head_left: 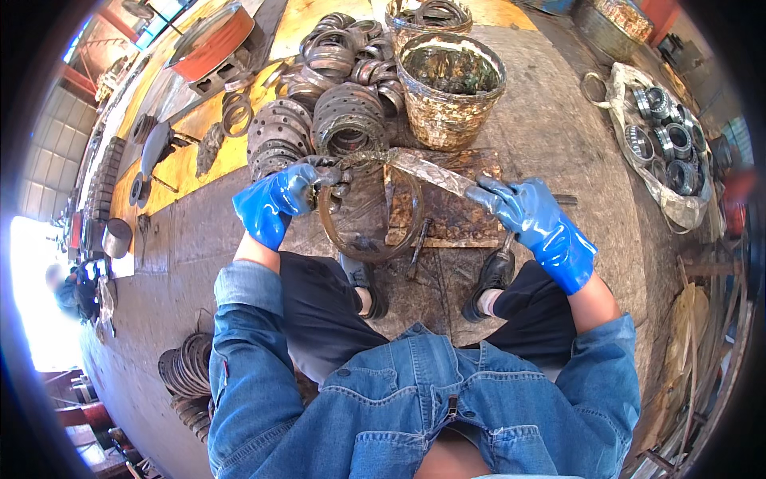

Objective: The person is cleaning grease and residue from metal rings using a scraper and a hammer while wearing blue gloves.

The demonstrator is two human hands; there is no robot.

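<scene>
My left hand (287,195), in a blue rubber glove, is closed on the upper left rim of a large, thin, brown greasy ring (331,231). The ring hangs upright in front of my feet. In the other blue glove, my right hand (523,211) grips the end of a long, flat, pale tool smeared with grime (431,172). Its far end meets dark, greasy matter at the ring's top edge; whether that is bristles or grease I cannot tell. Beneath them lies a stained board (463,219), with a dark metal rod (418,247) on it.
Stacked metal flanges with holes (279,132) and a heap of rings (331,52) lie ahead. A grease-caked bucket (447,112) stands beyond the board. On the right, a white sack (638,84) holds several bearings. More rings (187,367) sit at my left; a person (68,291) is far left.
</scene>
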